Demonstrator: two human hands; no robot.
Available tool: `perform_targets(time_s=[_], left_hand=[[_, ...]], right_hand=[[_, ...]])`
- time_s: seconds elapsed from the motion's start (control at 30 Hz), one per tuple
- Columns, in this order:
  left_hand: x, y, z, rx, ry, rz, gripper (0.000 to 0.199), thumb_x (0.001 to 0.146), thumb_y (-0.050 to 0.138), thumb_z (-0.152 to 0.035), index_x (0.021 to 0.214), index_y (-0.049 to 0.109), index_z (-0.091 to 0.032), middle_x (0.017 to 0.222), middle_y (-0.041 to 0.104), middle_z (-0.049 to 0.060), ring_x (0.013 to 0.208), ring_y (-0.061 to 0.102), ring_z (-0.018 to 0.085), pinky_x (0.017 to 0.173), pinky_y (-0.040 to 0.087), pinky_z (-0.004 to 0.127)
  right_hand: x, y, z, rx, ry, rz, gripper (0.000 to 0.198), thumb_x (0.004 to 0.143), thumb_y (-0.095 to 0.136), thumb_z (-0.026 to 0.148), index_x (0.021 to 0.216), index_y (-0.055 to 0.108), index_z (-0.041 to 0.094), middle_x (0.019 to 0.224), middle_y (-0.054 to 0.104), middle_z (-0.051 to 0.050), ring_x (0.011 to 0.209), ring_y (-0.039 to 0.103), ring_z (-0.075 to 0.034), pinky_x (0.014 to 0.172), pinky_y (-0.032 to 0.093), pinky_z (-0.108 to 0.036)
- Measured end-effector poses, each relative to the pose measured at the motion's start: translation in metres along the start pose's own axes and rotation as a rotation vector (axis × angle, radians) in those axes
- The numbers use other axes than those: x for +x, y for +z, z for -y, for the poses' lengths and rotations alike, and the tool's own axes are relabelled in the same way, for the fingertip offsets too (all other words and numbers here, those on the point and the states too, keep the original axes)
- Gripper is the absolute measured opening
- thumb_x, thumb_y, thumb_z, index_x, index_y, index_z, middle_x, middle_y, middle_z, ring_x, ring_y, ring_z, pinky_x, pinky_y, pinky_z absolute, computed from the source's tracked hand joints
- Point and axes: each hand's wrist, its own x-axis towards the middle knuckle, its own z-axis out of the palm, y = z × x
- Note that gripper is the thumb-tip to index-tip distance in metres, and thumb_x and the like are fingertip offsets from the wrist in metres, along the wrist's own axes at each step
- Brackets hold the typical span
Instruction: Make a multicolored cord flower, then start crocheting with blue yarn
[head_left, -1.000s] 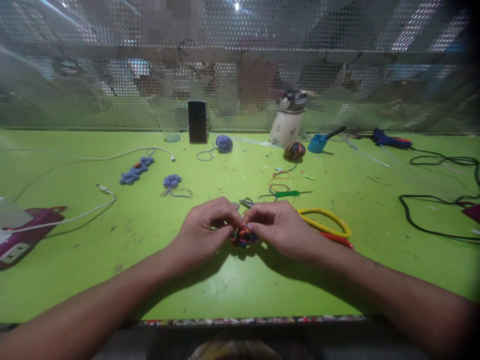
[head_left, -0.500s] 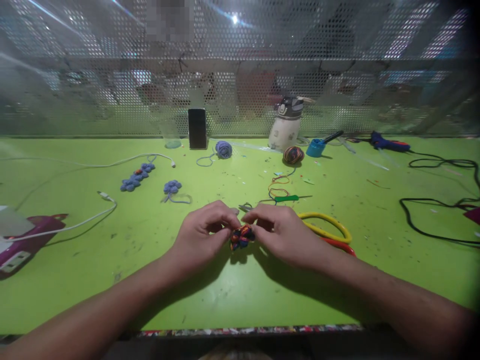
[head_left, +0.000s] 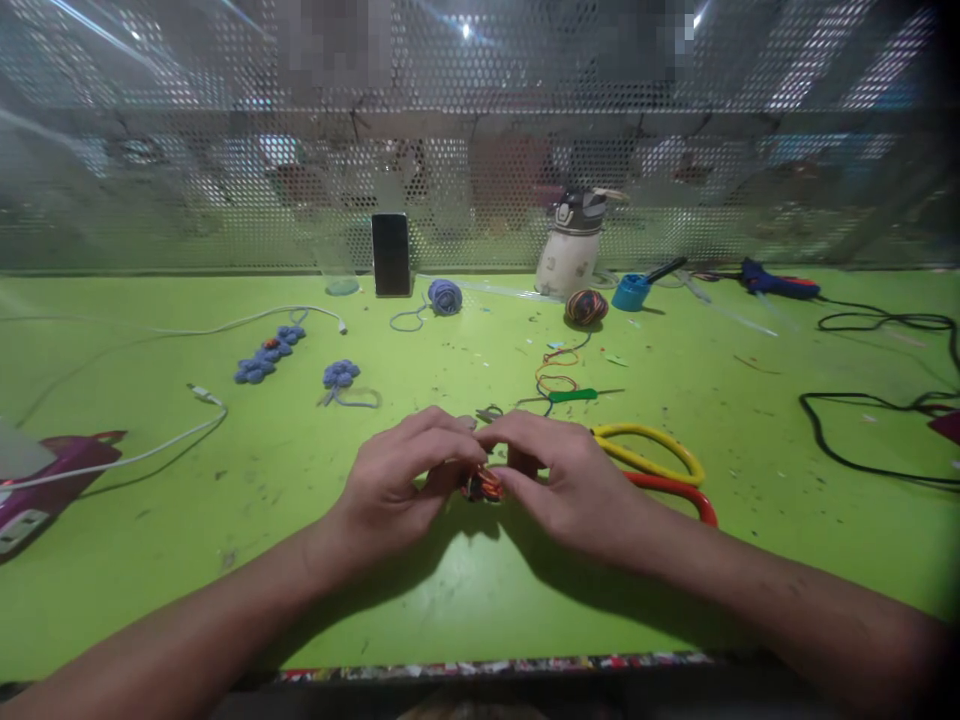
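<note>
Between my two hands, just above the green table (head_left: pixel 420 610), is a small multicoloured crocheted flower (head_left: pixel 484 487) in red, orange and dark yarn. My left hand (head_left: pixel 409 470) grips its left side with bent fingers. My right hand (head_left: pixel 559 475) pinches its right side between thumb and forefinger. Fingers cover much of the flower. Scissors with yellow and red handles (head_left: pixel 675 455) lie partly under my right hand, their blades mostly hidden. Beyond the hands are a green-handled crochet hook (head_left: pixel 574 396) and a ball of multicoloured yarn (head_left: pixel 586 308) with a loose strand.
Left are a blue crocheted flower (head_left: pixel 341 374), a joined flower strip (head_left: pixel 270 354), white cables and a purple power strip (head_left: pixel 56 480). Behind stand a phone (head_left: pixel 391 255), blue yarn (head_left: pixel 445 297), a bottle (head_left: pixel 570 250) and blue tape (head_left: pixel 631 292). A glue gun (head_left: pixel 780 280) lies right.
The flower has been turned or folded, so less of its face shows. My left fingers have moved over its top, and both hands are closer together. The view has shifted slightly.
</note>
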Motion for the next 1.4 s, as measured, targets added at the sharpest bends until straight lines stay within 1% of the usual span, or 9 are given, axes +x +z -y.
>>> perform_targets(time_s=[0.07,0.2,0.37,0.53,0.7,0.9,1.03,1.17,1.4], left_hand=[[-0.0007,0.0,-0.0006,0.01,0.004,0.012,0.021,0.08,0.056,-0.006,0.087,0.065,-0.024,0.082,0.065,0.003,0.076,0.062,0.014,0.065,0.05,0.028],[0.0002,-0.0002,-0.0008,-0.001,-0.029,-0.009,0.019,0.082,0.056,-0.009,0.085,0.065,-0.025,0.08,0.065,0.003,0.075,0.062,0.015,0.065,0.05,0.029],[0.0029,-0.0022,-0.0018,-0.077,-0.079,-0.036,0.017,0.08,0.058,-0.01,0.084,0.066,-0.024,0.078,0.065,0.003,0.072,0.06,0.015,0.06,0.049,0.03],[0.0048,-0.0032,-0.0059,-0.166,-0.173,-0.064,0.019,0.077,0.061,-0.008,0.083,0.068,-0.024,0.078,0.066,0.002,0.071,0.06,0.015,0.06,0.048,0.029],[0.0059,-0.002,-0.0084,-0.241,-0.253,-0.104,0.018,0.072,0.066,-0.009,0.083,0.069,-0.024,0.077,0.067,0.001,0.068,0.06,0.014,0.058,0.049,0.027],[0.0084,-0.0039,-0.0045,-0.363,-0.426,-0.155,0.011,0.07,0.068,-0.012,0.074,0.072,-0.021,0.067,0.066,0.0,0.049,0.051,0.008,0.042,0.042,0.02],[0.0082,-0.0036,-0.0032,-0.446,-0.492,-0.175,0.008,0.071,0.069,-0.014,0.074,0.072,-0.02,0.068,0.066,0.001,0.051,0.053,0.009,0.042,0.044,0.019],[0.008,-0.0027,-0.0046,-0.483,-0.508,-0.207,0.005,0.07,0.071,-0.015,0.073,0.071,-0.019,0.066,0.066,0.001,0.05,0.054,0.009,0.042,0.045,0.02],[0.0066,-0.0042,-0.0046,-0.499,-0.455,-0.219,0.009,0.071,0.068,-0.012,0.075,0.07,-0.021,0.069,0.066,0.0,0.051,0.053,0.009,0.041,0.045,0.019]], right_hand=[[0.0011,-0.0007,-0.0004,0.023,-0.018,-0.006,0.02,0.082,0.055,0.009,0.095,0.067,0.018,0.084,0.066,-0.006,0.077,0.059,-0.016,0.071,0.046,-0.03],[0.0035,-0.0028,-0.0006,0.105,0.018,-0.001,0.021,0.081,0.056,0.01,0.09,0.071,0.021,0.08,0.069,-0.003,0.072,0.061,-0.015,0.066,0.046,-0.028],[0.0042,-0.0037,0.0011,0.142,0.001,-0.075,0.019,0.08,0.056,0.011,0.083,0.072,0.02,0.071,0.068,-0.002,0.064,0.06,-0.013,0.061,0.045,-0.026],[0.0037,-0.0047,0.0027,0.182,0.083,-0.061,0.014,0.081,0.057,0.013,0.079,0.07,0.017,0.064,0.064,0.0,0.057,0.056,-0.011,0.055,0.042,-0.024],[0.0029,-0.0023,0.0028,0.131,0.052,-0.095,0.014,0.083,0.053,0.013,0.078,0.066,0.017,0.069,0.063,-0.001,0.063,0.056,-0.012,0.058,0.042,-0.025],[0.0018,0.0008,-0.0006,0.078,0.007,-0.103,0.014,0.085,0.05,0.011,0.084,0.062,0.017,0.074,0.062,-0.003,0.068,0.055,-0.013,0.063,0.043,-0.026],[0.0013,0.0005,-0.0018,0.06,-0.006,-0.116,0.013,0.086,0.048,0.011,0.084,0.06,0.016,0.076,0.061,-0.004,0.07,0.055,-0.013,0.064,0.042,-0.026],[0.0015,0.0015,-0.0028,0.041,0.006,-0.133,0.011,0.086,0.048,0.011,0.084,0.058,0.016,0.077,0.06,-0.003,0.07,0.054,-0.013,0.063,0.041,-0.026],[0.0003,0.0044,-0.0062,-0.073,0.057,-0.14,0.007,0.082,0.049,0.012,0.081,0.054,0.016,0.071,0.057,-0.003,0.061,0.048,-0.013,0.056,0.036,-0.026]])
